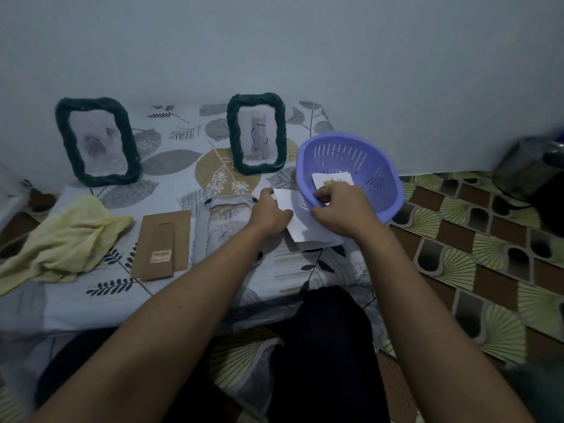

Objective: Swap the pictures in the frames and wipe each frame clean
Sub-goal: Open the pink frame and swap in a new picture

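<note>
Above dark trousers, pinching white paper in left grip. Curling right grip at purple basket rim; cannot tell on what.

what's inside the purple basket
A white picture with a yellow drawing lies in the purple basket. The right hand pinches its near edge, hiding the rest of the drawing. The left hand holds a white sheet outside.
</note>
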### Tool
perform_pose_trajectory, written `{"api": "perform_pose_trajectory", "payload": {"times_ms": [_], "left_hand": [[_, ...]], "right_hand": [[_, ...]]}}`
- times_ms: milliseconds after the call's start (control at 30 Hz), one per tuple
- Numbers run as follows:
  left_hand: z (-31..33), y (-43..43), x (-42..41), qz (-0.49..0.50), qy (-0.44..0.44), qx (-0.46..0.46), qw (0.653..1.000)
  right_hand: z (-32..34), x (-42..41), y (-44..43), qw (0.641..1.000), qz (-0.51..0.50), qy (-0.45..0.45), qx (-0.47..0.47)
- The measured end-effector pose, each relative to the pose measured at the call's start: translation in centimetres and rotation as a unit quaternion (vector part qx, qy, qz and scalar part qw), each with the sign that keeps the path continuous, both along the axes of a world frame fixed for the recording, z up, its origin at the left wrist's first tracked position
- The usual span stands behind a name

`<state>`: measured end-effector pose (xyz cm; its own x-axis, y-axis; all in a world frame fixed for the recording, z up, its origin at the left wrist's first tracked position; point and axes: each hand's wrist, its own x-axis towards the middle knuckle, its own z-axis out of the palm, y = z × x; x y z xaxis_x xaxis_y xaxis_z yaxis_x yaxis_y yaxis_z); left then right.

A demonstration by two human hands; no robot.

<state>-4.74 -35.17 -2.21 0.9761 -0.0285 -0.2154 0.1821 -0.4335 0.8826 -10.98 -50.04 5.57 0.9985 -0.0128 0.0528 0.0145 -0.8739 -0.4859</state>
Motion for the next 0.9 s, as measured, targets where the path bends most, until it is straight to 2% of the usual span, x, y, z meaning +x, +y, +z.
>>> {"api": "perform_pose_trajectory", "payload": {"times_ms": [167, 467, 600, 733, 900], "left_hand": [[0.0, -1.0, 0.0, -0.046, -0.010, 0.000, 0.999], [1.9, 0.3, 0.2, -0.011, -0.071, 0.135, 0.988], [3.1, 0.4, 0.0, 0.015, -0.117, 0.074, 0.990], [4.2, 0.0, -0.3, 0.028, -0.091, -0.035, 0.995], [4.5, -0.8, -0.6, 0.037, -0.059, -0.092, 0.993]], "right_hand": [[-0.2, 0.1, 0.2, 1.000, 0.015, 0.008, 0.009], [-0.4, 0.6, -0.1, 0.999, 0.020, 0.035, 0.026], [-0.6, 1.8, -0.7, 0.998, -0.016, 0.035, 0.050], [-0.3, 3.6, -1.9, 0.992, -0.063, 0.055, 0.092], [-1.0, 5.7, -2.7, 0.991, -0.085, 0.107, 0.015]]}}
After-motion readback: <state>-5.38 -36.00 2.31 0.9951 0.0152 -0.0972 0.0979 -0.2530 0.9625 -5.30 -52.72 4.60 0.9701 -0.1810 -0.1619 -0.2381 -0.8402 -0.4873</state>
